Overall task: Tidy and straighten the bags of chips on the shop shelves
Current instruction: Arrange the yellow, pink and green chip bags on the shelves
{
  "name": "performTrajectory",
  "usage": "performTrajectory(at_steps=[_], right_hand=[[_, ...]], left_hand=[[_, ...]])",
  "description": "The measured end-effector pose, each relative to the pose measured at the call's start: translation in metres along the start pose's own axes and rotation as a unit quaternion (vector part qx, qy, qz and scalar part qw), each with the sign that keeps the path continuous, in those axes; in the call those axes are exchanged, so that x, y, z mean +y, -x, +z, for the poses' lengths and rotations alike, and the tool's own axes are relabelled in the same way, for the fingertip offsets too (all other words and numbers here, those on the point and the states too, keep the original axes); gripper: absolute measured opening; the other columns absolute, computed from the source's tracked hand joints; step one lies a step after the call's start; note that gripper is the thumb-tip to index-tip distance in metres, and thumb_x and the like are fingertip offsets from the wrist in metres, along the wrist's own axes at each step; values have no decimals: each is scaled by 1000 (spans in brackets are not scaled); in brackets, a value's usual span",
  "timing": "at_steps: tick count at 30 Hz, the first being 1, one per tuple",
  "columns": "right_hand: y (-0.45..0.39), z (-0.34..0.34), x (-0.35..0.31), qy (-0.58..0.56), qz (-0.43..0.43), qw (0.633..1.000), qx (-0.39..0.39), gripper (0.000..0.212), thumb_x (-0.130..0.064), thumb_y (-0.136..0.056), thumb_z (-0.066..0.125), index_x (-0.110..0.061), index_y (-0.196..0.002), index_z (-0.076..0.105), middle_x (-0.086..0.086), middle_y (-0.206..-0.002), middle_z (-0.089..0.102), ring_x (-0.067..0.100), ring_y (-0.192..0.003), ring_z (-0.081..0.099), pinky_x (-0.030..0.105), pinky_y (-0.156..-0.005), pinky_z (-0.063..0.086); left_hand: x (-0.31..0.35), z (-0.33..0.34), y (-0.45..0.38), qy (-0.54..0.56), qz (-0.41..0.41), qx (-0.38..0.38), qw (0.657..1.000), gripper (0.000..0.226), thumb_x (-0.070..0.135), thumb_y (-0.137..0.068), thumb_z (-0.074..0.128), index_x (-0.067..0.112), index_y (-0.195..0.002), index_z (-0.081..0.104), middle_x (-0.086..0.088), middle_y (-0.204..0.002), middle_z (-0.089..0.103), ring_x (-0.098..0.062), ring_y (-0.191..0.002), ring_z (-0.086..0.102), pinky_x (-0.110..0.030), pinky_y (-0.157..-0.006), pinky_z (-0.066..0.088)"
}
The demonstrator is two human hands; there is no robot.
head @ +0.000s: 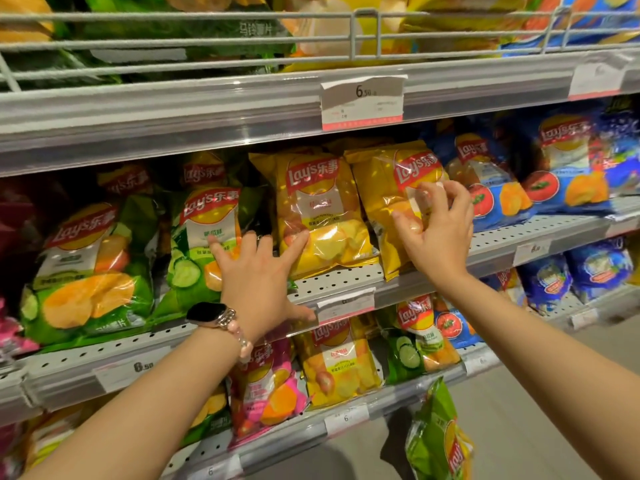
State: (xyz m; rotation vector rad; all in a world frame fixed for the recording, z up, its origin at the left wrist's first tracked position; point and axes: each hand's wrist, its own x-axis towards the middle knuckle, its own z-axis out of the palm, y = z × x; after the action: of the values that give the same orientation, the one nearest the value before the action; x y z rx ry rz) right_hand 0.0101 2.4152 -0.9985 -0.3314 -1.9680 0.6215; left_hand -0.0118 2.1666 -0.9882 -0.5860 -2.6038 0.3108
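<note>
Two yellow chip bags stand side by side on the middle shelf (343,277). My left hand (258,271) is spread open, fingers resting on the lower left of the left yellow bag (318,209) and on the green cucumber bag (204,237) beside it. My right hand (438,230) pinches the front of the right yellow bag (388,188), which leans to the right with its bottom corner hanging over the shelf edge. A smartwatch and a bead bracelet sit on my left wrist.
Another green bag (86,268) stands at the left, blue tomato bags (491,181) at the right. The top shelf has a wire rail (363,36) and a price tag (362,102). Lower shelves hold pink, yellow, green and blue bags. One green bag (440,438) hangs low at the right.
</note>
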Motion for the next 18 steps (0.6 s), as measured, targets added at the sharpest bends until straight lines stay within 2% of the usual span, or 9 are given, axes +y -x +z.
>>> performTrajectory(at_steps=[5, 12, 14, 18], right_hand=[[-3, 3, 2, 20, -4, 996, -84, 56, -41, -89, 59, -16, -137, 46, 12, -149, 30, 29, -138, 25, 50, -107, 31], [-11, 0, 0, 44, 0, 990, -130, 58, -46, -93, 51, -16, -141, 42, 12, -151, 30, 29, -141, 22, 50, -110, 28], [-11, -2, 0, 53, 1, 988, -143, 57, -48, -95, 45, -17, -142, 40, 12, -154, 26, 31, -144, 16, 51, -113, 23], [2, -9, -1, 36, -14, 990, -135, 56, -46, -97, 43, -20, -146, 34, 10, -159, 13, 28, -147, 3, 51, -116, 13]], left_hand=[[0, -1, 0, -4, -2, -2, 1000, 121, 93, -53, 48, 45, -147, -10, -3, -139, 42, -28, -135, 27, -72, -104, 12], [1, -1, 0, 0, 3, -3, 1000, 120, 92, -54, 48, 44, -148, -10, -2, -134, 45, -27, -132, 30, -71, -105, 13], [2, -3, 2, 5, 4, 3, 1000, 119, 91, -56, 50, 43, -149, -7, -5, -140, 40, -28, -135, 27, -71, -105, 11], [7, -5, 16, 22, 9, 49, 998, 111, 81, -63, 59, 37, -151, 7, -14, -158, 13, -32, -146, 9, -71, -106, -1]])
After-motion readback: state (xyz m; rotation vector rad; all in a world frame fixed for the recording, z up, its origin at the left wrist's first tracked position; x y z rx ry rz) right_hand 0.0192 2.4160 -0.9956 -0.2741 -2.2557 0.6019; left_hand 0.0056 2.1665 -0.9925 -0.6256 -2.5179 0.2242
